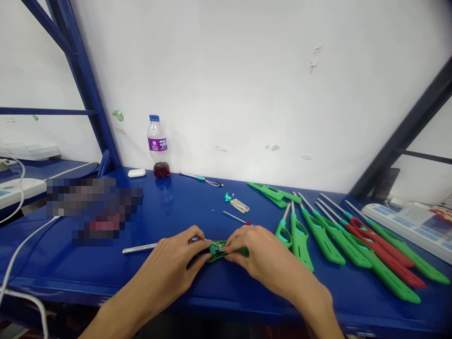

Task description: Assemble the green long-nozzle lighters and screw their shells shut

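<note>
An opened green lighter casing [217, 257] lies near the table's front edge, with a teal part and thin pale wires inside. My left hand [183, 252] pinches its left part, by the teal piece. From the right, my right hand [252, 245] grips the casing with thumb and fingers beside the wires. A metal tube [139, 248] sticks out to the left, partly behind my left hand. Just beyond my right hand is a thin screwdriver [235, 217]. A clear lighter tank [239, 205] and a small teal part [229, 197] lie farther back.
Several finished-looking green and red lighters [325, 240] fan out at the right, near a power strip [409, 230]. Empty green casing halves [270, 192], a metal tube with wires [192, 176], a bottle [158, 150] and a white case [136, 173] stand or lie at the back.
</note>
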`<state>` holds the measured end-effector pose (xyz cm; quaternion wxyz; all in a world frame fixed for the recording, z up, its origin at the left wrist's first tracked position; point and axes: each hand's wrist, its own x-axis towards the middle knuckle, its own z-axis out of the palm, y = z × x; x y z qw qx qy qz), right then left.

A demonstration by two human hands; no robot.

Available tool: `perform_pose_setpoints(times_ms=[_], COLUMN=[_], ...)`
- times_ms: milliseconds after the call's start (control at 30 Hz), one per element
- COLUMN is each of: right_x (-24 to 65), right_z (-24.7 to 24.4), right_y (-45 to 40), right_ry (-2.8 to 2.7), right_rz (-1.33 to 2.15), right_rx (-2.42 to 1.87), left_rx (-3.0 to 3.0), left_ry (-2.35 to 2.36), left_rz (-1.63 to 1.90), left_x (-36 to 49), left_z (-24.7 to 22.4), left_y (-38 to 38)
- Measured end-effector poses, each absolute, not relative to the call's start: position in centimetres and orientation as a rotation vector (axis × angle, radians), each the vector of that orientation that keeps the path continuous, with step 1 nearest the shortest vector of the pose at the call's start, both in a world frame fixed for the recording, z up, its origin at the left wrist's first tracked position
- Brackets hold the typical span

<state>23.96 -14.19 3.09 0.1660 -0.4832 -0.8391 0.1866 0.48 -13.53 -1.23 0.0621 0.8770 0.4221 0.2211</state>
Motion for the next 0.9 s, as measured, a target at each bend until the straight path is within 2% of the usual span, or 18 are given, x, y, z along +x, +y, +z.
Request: perform_pose_setpoints(times_ms=[300, 600, 900], right_x=[24.3, 24.5, 24.6], right_z=[3.8, 3.1, 3.0], right_y=[-14.2, -13.5, -13.2], right_ry=[-2.367, -2.371, -2.371], right_rz=[0.499, 0.587, 0.592], right_rx=[-1.369, -1.441, -1.443], left_rx=[2.729, 2.619, 2.54], left_ry=[1.354, 1.454, 1.407], left_rz=[0.827, 0.534, 0.495], left_x=[-1.6, -4.2, -4.2], left_z=[-0.2, 0.9, 0.7], left_y=[-12.8, -12.1, -11.8])
